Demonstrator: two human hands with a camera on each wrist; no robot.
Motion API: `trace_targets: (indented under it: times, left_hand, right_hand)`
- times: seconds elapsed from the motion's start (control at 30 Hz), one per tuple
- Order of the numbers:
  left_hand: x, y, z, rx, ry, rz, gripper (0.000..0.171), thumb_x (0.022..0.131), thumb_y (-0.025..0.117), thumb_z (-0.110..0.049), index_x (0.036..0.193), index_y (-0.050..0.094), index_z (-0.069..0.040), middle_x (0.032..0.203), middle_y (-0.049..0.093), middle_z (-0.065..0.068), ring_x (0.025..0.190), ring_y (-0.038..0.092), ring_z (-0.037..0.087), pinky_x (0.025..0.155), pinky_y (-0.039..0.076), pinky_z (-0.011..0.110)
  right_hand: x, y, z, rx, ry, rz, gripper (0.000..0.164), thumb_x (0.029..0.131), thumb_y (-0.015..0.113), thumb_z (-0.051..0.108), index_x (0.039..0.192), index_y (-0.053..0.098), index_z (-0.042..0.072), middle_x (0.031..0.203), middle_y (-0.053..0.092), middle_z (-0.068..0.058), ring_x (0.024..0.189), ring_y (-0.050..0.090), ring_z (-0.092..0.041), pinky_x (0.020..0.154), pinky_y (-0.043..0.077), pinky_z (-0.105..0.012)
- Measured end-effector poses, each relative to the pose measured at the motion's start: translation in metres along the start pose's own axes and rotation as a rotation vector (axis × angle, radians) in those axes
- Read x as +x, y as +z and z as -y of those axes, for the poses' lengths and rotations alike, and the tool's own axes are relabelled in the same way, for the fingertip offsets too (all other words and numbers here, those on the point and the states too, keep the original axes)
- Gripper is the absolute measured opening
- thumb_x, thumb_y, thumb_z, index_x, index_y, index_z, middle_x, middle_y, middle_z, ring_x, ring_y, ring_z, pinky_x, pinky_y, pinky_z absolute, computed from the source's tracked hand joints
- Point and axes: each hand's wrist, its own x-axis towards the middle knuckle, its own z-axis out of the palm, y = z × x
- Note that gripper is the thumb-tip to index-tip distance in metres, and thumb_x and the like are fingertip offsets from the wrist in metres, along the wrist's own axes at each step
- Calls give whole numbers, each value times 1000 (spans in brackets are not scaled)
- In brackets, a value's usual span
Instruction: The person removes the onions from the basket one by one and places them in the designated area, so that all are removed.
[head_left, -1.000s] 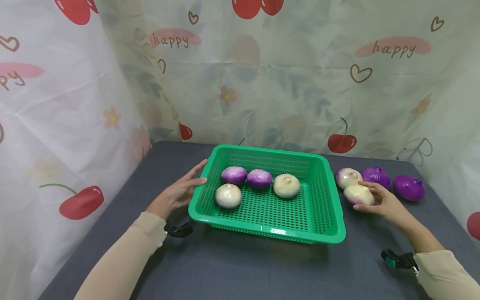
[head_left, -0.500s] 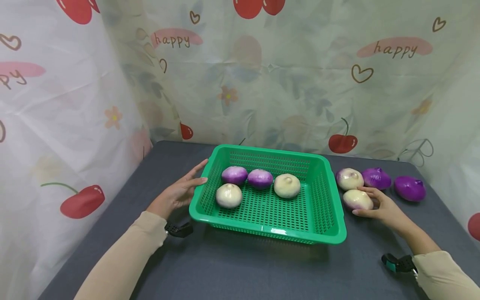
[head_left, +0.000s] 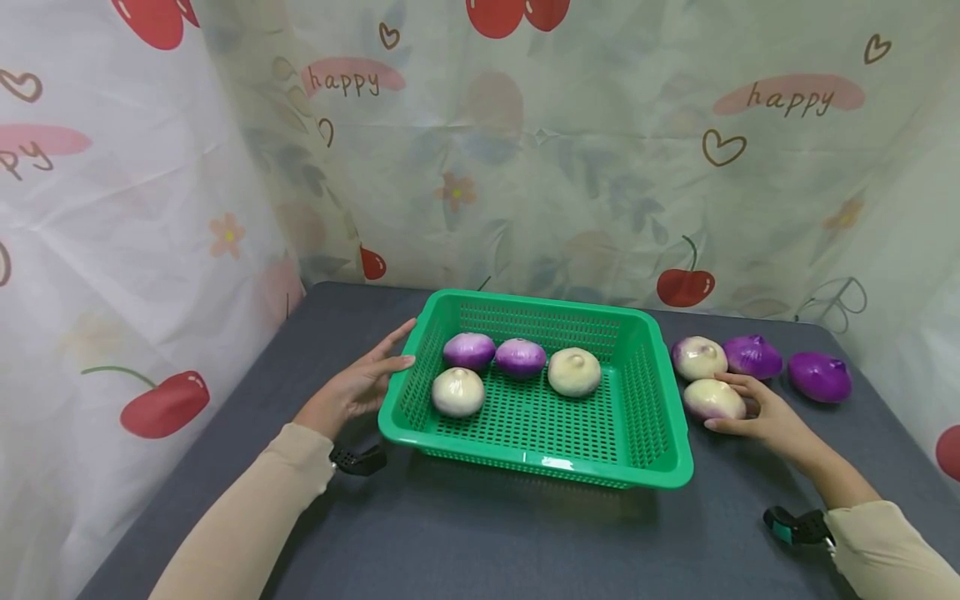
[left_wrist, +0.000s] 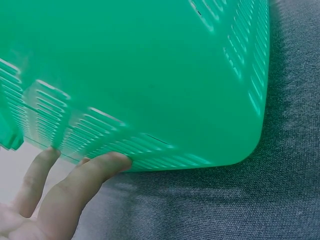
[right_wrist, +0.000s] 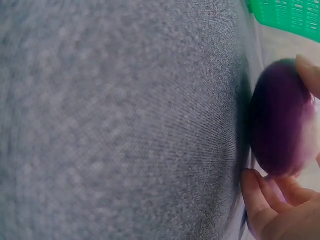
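On the near right of the dark table, my right hand [head_left: 772,421] holds a white-and-purple onion [head_left: 714,400] between thumb and fingers. In the right wrist view the purple underside of that onion [right_wrist: 282,120] shows close to the cloth. A paler onion [head_left: 699,358] and a purple onion [head_left: 752,357] sit just behind it, with another purple onion [head_left: 819,377] further right. My left hand [head_left: 352,392] touches the left side of the green basket [head_left: 534,461]. Its extended fingers [left_wrist: 85,180] press against the slotted wall in the left wrist view.
Inside the basket lie two purple onions [head_left: 468,351] and two white ones [head_left: 573,372]. Patterned curtains [head_left: 540,192] hang behind and on both sides of the table [head_left: 510,533]. A thin looped cord [head_left: 836,300] shows at the back right.
My right hand and its onion have shifted slightly toward me and lower, away from the pale onion behind. The left hand and the basket have stayed in place.
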Motion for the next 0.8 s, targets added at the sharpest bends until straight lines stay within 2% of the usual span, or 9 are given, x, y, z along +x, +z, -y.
trace_targets:
  times: [0.1, 0.2, 0.3, 0.47, 0.63, 0.8]
  left_hand:
    - [0, 0, 0, 1, 3, 2, 68, 104, 44, -14, 153, 9, -47, 160, 13, 16, 134, 40, 43, 89, 52, 52]
    - [0, 0, 0, -4, 0, -3, 68, 104, 44, -14, 153, 10, -47, 159, 14, 16, 134, 39, 44, 89, 52, 52]
    - [0, 1, 0, -9, -4, -7, 68, 104, 45, -14, 152, 11, -48, 159, 15, 16, 134, 38, 44, 89, 52, 53]
    - [-1, 2, 0, -6, -3, -4, 68, 104, 45, -15, 153, 10, -47, 159, 14, 16, 135, 36, 45, 89, 52, 53]
    - [-1, 2, 0, -3, -2, -3, 68, 104, 44, -15, 153, 10, -47, 159, 14, 16, 135, 37, 45, 89, 52, 53]
    - [0, 1, 0, -13, 0, -5, 69, 103, 46, -14, 153, 11, -47, 159, 14, 17, 134, 38, 45, 89, 52, 53]
  right_hand:
    - [0, 0, 0, 8, -12, 0, 83, 89, 71, 26, 150, 23, -2, 146, 30, -32, 123, 41, -49, 79, 46, -26]
    - [-1, 0, 1, 21, -19, 5, 82, 89, 71, 25, 150, 22, -2, 147, 28, -32, 125, 39, -51, 85, 49, -38]
    - [-1, 0, 1, 26, -18, 10, 83, 90, 70, 24, 151, 21, -2, 148, 27, -32, 126, 38, -53, 89, 46, -54]
    - [-2, 0, 1, 34, -17, 21, 82, 90, 69, 24, 151, 20, -2, 149, 25, -32, 127, 36, -55, 92, 44, -61]
    - [-2, 0, 1, 37, -16, 29, 82, 91, 69, 24, 151, 20, -1, 149, 26, -32, 127, 36, -55, 91, 44, -61]
    - [-1, 0, 1, 30, -16, 27, 82, 90, 69, 25, 151, 21, -1, 148, 27, -31, 126, 39, -52, 88, 48, -48]
